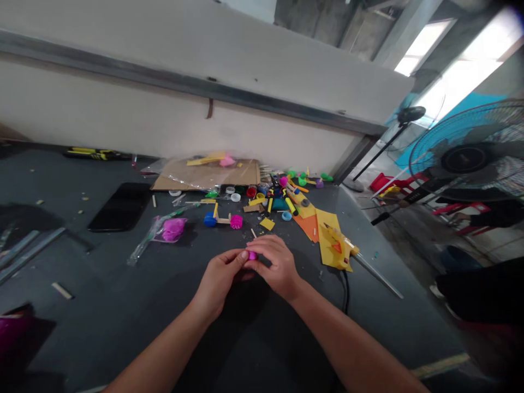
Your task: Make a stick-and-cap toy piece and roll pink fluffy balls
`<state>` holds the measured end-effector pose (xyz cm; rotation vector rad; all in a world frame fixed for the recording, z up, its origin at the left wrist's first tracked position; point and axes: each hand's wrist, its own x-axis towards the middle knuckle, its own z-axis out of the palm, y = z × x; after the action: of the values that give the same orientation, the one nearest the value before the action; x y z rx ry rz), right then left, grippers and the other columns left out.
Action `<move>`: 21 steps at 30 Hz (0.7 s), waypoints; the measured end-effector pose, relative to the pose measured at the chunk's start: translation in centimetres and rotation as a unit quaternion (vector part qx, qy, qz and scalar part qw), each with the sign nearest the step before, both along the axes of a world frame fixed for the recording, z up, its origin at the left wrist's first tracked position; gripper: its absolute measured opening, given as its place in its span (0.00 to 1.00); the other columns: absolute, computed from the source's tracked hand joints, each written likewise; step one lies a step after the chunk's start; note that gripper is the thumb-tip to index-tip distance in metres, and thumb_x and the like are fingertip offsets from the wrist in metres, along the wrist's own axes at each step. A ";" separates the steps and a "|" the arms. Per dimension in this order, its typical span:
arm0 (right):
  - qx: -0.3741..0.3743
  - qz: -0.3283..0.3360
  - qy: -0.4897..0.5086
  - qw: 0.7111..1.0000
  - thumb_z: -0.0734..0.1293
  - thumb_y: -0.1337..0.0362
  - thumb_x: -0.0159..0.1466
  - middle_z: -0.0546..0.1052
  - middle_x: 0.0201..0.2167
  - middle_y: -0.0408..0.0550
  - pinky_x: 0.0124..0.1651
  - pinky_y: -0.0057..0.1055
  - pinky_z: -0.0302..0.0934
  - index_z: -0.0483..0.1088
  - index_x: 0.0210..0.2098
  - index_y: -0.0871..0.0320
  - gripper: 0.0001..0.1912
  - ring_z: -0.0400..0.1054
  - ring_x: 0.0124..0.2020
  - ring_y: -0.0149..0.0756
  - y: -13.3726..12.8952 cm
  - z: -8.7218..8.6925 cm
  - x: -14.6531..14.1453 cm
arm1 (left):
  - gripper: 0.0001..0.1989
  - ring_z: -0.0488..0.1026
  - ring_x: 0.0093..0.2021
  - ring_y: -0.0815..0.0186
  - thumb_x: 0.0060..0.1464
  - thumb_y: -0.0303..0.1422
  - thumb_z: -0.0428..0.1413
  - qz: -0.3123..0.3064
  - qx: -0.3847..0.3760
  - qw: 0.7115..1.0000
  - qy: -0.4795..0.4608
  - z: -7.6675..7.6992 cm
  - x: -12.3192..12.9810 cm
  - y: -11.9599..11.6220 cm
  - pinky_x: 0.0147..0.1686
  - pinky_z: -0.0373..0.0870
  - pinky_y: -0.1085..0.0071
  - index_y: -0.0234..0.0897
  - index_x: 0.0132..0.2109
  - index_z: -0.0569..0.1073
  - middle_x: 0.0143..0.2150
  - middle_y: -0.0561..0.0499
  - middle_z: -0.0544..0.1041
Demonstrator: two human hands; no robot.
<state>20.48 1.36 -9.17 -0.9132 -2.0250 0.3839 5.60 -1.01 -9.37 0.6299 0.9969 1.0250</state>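
Note:
A small piece of magenta clay [252, 255] is pinched between my two hands over the dark table [164, 311]. My left hand [223, 273] presses it with thumb and fingers from the left. From the right, my right hand [278, 265] closes its fingers round the same piece. Just beyond the hands stands a small stick model [223, 220] with a blue lump at one end and a magenta one at the other. To its left lies a plastic bag of magenta clay [173, 229].
A black phone [121, 207] lies at the left. Behind are cardboard [204, 173], coloured lids and pliers [290, 202]. At the right, a yellow glue gun [341, 240] with a clear stick rests on yellow card. A fan [466, 158] stands beyond the table's right edge.

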 end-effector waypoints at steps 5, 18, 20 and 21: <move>-0.001 0.004 -0.007 1.000 0.69 0.59 0.57 0.77 0.38 0.47 0.48 0.36 0.62 0.71 0.43 0.53 0.15 0.68 0.42 0.38 -0.2 0.2 0.3 | 0.11 0.69 0.26 0.74 0.44 0.37 0.63 0.004 0.017 1.000 0.001 0.1 -0.3 0.1 0.31 0.71 0.77 0.33 0.31 0.76 0.25 0.54 0.73; -0.048 0.001 -0.037 0.998 0.66 0.62 0.60 0.75 0.38 0.47 0.49 0.34 0.62 0.69 0.45 0.53 0.12 0.69 0.41 0.35 -0.5 -0.1 0.3 | 0.10 0.68 0.25 0.74 0.42 0.35 0.63 0.038 0.076 0.994 0.063 -0.2 -0.2 0.3 0.27 0.67 0.79 0.33 0.31 0.76 0.26 0.52 0.75; -0.060 0.000 -0.039 0.997 0.64 0.63 0.61 0.75 0.35 0.46 0.49 0.33 0.62 0.70 0.41 0.54 0.08 0.70 0.38 0.33 -0.7 0.0 0.1 | 0.09 0.68 0.25 0.74 0.43 0.35 0.63 0.037 0.080 0.994 0.061 -0.4 -0.3 0.4 0.27 0.66 0.80 0.33 0.30 0.75 0.24 0.53 0.74; -0.063 -0.001 -0.039 0.997 0.63 0.64 0.62 0.75 0.34 0.45 0.49 0.33 0.62 0.70 0.40 0.54 0.07 0.69 0.38 0.33 -0.7 0.0 0.1 | 0.08 0.68 0.25 0.74 0.43 0.34 0.62 0.036 0.076 0.995 0.051 -0.4 -0.3 0.4 0.28 0.67 0.79 0.33 0.30 0.75 0.25 0.53 0.74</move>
<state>20.53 0.66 -9.12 -1.0213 -2.0902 0.4864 5.25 -0.63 -9.80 0.7822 1.0447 1.1486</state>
